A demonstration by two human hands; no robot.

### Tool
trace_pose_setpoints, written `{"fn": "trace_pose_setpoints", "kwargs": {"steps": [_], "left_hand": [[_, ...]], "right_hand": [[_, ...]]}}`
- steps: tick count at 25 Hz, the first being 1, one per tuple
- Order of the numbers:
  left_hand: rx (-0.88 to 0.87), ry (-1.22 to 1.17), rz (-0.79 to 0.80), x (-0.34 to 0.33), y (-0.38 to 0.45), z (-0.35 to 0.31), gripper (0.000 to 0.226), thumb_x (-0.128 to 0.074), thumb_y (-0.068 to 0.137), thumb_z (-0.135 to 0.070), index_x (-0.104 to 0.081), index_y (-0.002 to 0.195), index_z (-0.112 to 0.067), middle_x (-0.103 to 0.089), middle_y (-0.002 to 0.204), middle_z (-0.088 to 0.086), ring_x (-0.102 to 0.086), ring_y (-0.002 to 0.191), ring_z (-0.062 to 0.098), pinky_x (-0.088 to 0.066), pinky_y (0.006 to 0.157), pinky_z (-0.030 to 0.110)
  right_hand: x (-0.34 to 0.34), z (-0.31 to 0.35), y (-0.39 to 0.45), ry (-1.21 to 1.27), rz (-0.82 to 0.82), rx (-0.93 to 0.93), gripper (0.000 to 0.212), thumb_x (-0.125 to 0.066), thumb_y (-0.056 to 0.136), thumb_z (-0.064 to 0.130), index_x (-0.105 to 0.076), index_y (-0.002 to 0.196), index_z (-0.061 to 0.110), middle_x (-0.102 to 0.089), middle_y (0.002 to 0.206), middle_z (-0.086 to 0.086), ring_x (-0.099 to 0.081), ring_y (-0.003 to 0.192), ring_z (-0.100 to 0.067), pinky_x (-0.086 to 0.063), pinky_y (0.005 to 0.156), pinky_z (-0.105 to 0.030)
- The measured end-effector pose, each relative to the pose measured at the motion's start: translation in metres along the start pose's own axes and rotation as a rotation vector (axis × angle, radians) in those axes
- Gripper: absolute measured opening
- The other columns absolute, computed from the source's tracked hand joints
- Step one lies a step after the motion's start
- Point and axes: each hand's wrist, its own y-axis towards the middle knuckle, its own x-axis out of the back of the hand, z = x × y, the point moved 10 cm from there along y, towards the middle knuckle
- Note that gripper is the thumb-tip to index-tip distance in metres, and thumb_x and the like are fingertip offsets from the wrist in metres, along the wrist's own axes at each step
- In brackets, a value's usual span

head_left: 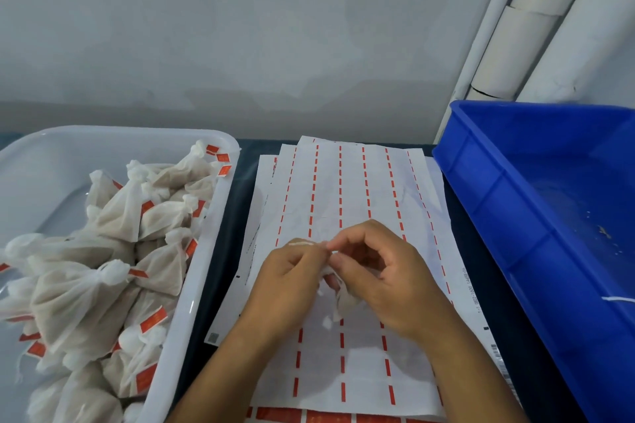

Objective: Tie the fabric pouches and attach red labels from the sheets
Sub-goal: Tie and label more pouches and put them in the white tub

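Small white mesh fabric pouch [343, 300] held between both hands above the red-dashed label sheets [360, 189]; looks light, soft, floppy, best gripped at its neck. Left hand [285, 282] and right hand [381, 271] fingertips pinch its top. Finished pouches fill the white tray [192, 299] to the left.

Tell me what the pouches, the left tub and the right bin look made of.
Pouches: thin white non-woven or mesh fabric, matte, semi-sheer; the tan filling shows through. Exact weave unclear.
Left tub: likely translucent white plastic, glossy; light glints on its rounded rim.
Right bin: opaque blue moulded plastic, slight sheen, with ribbed walls.
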Motion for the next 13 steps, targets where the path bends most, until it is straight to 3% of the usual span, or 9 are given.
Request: {"fn": "trace_pose_setpoints", "kwargs": {"steps": [3, 6, 9, 13], "left_hand": [[0.028, -0.063, 0.005, -0.002, -0.001, 0.001, 0.045, -0.045, 0.103, -0.036, -0.077, 0.074, -0.027, -0.072, 0.08, -0.004, -0.07, 0.08, 0.007, -0.052, 0.069, 0.013], [0.053, -0.103, -0.013, -0.003, 0.0, 0.005, 0.045, -0.048, 0.102, -0.041, -0.077, 0.076, -0.017, -0.071, 0.081, 0.004, -0.07, 0.081, 0.014, -0.057, 0.078, 0.026], [0.054, -0.122, -0.029, 0.0, 0.002, 0.005, 0.047, -0.05, 0.102, -0.041, -0.076, 0.071, -0.016, -0.072, 0.079, 0.006, -0.07, 0.078, 0.016, -0.057, 0.082, 0.036], [0.124, -0.131, -0.062, 0.005, 0.004, 0.014, 0.046, -0.053, 0.103, -0.04, -0.076, 0.072, -0.014, -0.074, 0.077, 0.003, -0.07, 0.079, 0.018, -0.054, 0.081, 0.037]], "right_hand": [[-0.001, 0.001, 0.0, 0.019, 0.012, -0.02, 0.017, -0.068, 0.097, 0.019, -0.068, 0.099, 0.036, -0.068, 0.093, 0.01, -0.069, 0.085, -0.019, -0.057, 0.074, -0.025], [0.0, 0.001, -0.002, -0.009, 0.013, -0.036, 0.012, -0.067, 0.094, 0.024, -0.068, 0.097, 0.035, -0.068, 0.087, 0.014, -0.065, 0.074, -0.016, -0.053, 0.067, -0.02], [-0.003, 0.001, -0.001, -0.056, 0.037, -0.04, 0.015, -0.069, 0.095, 0.02, -0.069, 0.096, 0.035, -0.069, 0.09, 0.014, -0.068, 0.078, -0.017, -0.054, 0.069, -0.02], [-0.004, 0.005, 0.0, -0.131, 0.052, 0.002, 0.018, -0.068, 0.098, 0.018, -0.076, 0.101, 0.034, -0.069, 0.098, 0.016, -0.067, 0.087, -0.018, -0.053, 0.073, -0.022]]}}
